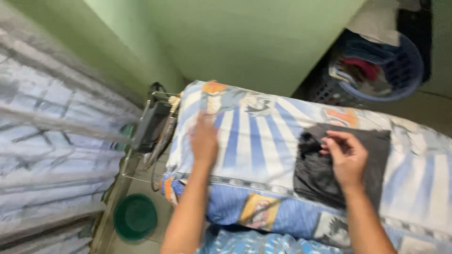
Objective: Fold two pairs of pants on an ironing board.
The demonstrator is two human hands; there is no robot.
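Blur softens the whole view, so fine detail is hard to make out. On a board-like surface [263, 141] covered in a blue-and-white striped cloth with cartoon prints, a dark grey garment [372, 155] lies toward the right side, crumpled at its left edge. The right hand [347, 157] rests on that crumpled part, fingers curled in a narrow grip pinching the dark fabric. The left hand [203, 140] lies flat and open on the striped cloth, well apart from the garment, holding nothing. Just beside the surface's left end sits a dark object with cords [153, 124], too smeared to identify. Below it a green round bowl [135, 216] stands on the floor. A blue laundry basket [383, 66] with clothes sits by the green wall, partly cut off. Checked fabric [52, 141] fills the left edge, streaked with motion.
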